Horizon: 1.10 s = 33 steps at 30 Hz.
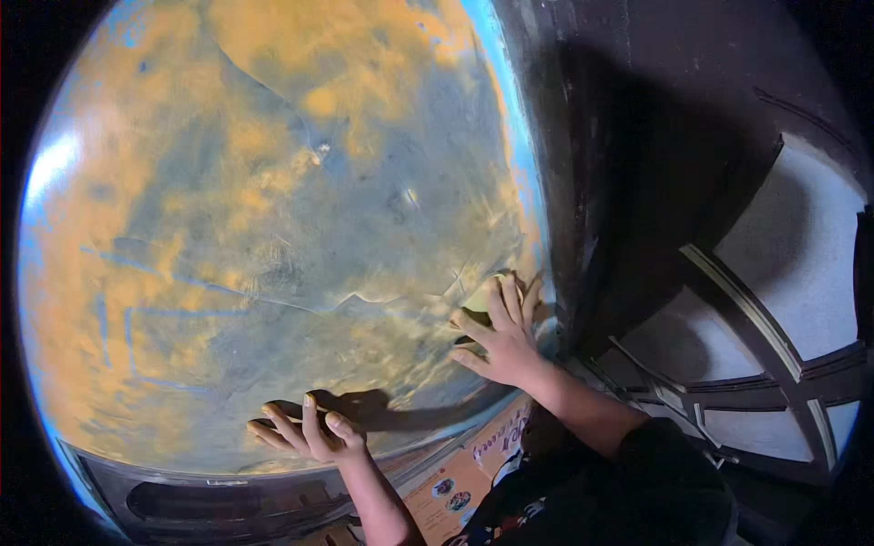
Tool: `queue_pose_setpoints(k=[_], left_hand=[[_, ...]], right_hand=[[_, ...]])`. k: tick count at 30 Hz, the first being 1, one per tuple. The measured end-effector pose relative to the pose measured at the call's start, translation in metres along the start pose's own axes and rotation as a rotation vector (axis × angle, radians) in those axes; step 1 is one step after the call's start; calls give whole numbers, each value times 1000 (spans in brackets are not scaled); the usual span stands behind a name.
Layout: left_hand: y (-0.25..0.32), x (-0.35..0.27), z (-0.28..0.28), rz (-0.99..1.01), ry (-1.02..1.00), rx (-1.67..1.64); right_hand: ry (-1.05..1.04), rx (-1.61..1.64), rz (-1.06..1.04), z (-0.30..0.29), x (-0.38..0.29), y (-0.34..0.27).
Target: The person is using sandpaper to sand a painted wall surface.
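A large panel (355, 225) with a patchy orange and grey surface, thin crack-like lines and light blue marks spreads before me. My right hand (505, 341) is at its right-hand part, fingers spread over a thin pale green pad or sheet (480, 300) that lies against the surface; part of the pad is hidden under the fingers. Lower and to the left, my left hand (311, 430) is held with its fingers apart and slightly curled, holding nothing. It casts a shadow on the panel; whether it touches the panel I cannot tell.
A light blue edge (522, 150) borders the panel at right, beside a dark surface (635, 136). Grey rectangular panels (744, 433) with dark frames and pale strips are at right. Below are a dark recessed part (198, 501) and an orange printed sheet (444, 505) bearing writing and pictures.
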State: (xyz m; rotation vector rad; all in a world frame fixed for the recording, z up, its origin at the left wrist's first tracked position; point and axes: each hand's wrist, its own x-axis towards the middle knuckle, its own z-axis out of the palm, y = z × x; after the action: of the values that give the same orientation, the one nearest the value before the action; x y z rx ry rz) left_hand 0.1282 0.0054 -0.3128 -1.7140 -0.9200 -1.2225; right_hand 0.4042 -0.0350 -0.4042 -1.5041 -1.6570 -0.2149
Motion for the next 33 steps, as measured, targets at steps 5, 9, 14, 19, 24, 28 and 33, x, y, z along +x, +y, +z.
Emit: queue_pose_setpoints(k=[5,9,14,19,24,28,33], left_hand=[[-2,1,-2,18,7,21],[4,7,-2,48,8,46],[1,2,2,-2,29,2],[5,6,2,27,35,23],[-2,-2,0,2,21,28],[-1,-1,-1,-14,4,17],[3,1,1,-1,1,31]], right_hand=[[-104,50,56,-5,-5,-3],[3,3,-47,-9,14,-9],[-110,48,101,2,-18,3],[16,-25,7,-20,23,-12],[-72,-28,101,-7,-10,11],[39,-11,37,-23,24,3],[-145,-40,133,-7,-19,5]])
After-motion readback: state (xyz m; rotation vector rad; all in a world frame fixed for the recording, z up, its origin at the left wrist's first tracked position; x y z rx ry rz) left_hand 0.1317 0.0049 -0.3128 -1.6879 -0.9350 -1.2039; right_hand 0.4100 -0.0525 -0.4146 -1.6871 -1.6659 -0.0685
